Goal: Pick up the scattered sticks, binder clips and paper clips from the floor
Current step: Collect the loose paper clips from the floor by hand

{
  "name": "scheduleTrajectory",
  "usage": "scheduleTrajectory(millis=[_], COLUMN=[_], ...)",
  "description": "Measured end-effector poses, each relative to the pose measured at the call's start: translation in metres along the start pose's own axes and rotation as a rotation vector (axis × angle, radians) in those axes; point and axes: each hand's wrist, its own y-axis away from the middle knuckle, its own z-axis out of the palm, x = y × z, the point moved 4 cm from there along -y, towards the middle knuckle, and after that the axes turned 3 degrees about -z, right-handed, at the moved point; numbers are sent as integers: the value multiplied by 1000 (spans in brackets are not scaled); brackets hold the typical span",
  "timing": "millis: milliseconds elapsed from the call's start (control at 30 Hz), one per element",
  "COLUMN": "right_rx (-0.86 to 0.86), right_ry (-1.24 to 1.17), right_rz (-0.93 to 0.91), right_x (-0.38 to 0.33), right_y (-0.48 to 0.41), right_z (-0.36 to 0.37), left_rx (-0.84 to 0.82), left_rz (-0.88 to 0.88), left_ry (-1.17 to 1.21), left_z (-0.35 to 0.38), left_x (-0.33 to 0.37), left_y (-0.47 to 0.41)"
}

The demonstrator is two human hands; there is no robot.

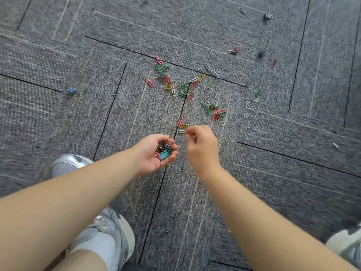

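A: Hands first, quick.

B: I've got the left hand [154, 153] palm-up, cupped round a small heap of coloured wire paper clips [166, 146] plus one teal metal binder clip [164, 154]. The right hand [203, 147] is low over the grey carpet-tile floor [78, 124], fingers curled, thumb and forefinger at the end of a white wire paper clip [181, 131]. It's blurred, so I can't tell if that clip is pinched or only touched.

A: Progress?

B: Early, I'd judge; far more lies on the floor than in the palm. Just beyond the white one are a yellow wire paper clip [183, 125] and a pink wire paper clip [180, 121]. Further out there's a loose bunch of green, pink and white clips [214, 110], then the big scatter of mixed clips [172, 83] along the tile seam.

A: Binder clips?

B: One collected. Left to get: a blue binder clip [71, 90] far left, a dark red binder clip [234, 50], a black binder clip [260, 54] near it, and a dark teal binder clip [267, 16] at the far top right.

A: Sticks?

B: None I can make out. A small white sliver [335, 145] at the right might be one, but it's too small to tell.
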Motion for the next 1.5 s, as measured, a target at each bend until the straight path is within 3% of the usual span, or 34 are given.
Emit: scheduleTrajectory(millis=[167, 367, 600, 767, 900, 967, 1033, 1100, 1200, 1267, 1367, 1433, 1500], right_rx=[-452, -262, -175, -298, -176, -232, -245, -125, 111, -22, -331, -382, -300], right_ry=[696, 611, 563, 622, 287, 199, 127, 58, 38, 186, 403, 488, 468], right_rz=[-377, -583, -468, -277, -12, -102, -318, -401, -143, 28, -39, -84, -26], right_x=[5, 28, 35, 30, 11, -10, -30, -30, -6, 14, 23, 23, 21], right_y=[-47, -36, -34, -35, -29, -16, 3, 12, 2, -6, -13, -22, -34], right_z=[16, 18, 32, 34, 13, 11, 13, 7, -4, 4, 21, 20, 10], left_rx=[58, 110, 111, 131, 112, 77, 62, 39, -5, 27, 69, 84, 80], left_rz=[18, 15, 37, 69, 70, 60, 55, 46, 5, 2, 15, 43, 74], left_ry=[17, 35, 14, -5, 9, 19, 25, 36, 67, 45, 25, 30, 59], left_z=[-26, -38, -35, -26, -13, -5, 2, 6, 7, 3, -1, -1, 3], left_x=[6, 9, 16, 19, 16, 14, 12, 10, 9, 9, 11, 14, 19], left_y=[0, 0, 2, 2, 2, 2, 3, 3, 3, 2, 1, -1, -1])
